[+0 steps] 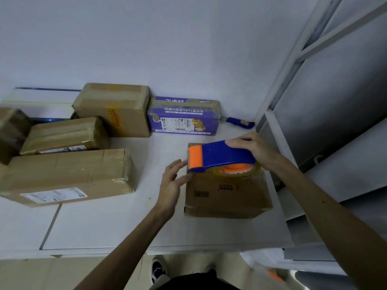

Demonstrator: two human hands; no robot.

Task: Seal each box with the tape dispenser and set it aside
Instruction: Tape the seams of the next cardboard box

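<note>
A small brown cardboard box [226, 193] lies on the white table [104, 227] in front of me, right of centre. My right hand [253, 149] grips the handle end of a blue and orange tape dispenser [217, 155], which rests on the box's top with its orange nose at the box's left edge. A roll of clear tape [238, 171] sits in the dispenser. My left hand [173, 181] has straight fingers pressing against the box's upper left edge, just below the dispenser's nose.
Several taped brown boxes [69, 174] lie stacked at the left, one more [117, 109] at the back. A purple printed box [184, 116] stands by the wall, a blue utility knife [240, 123] to its right. A grey metal shelf [335, 101] bounds the right side.
</note>
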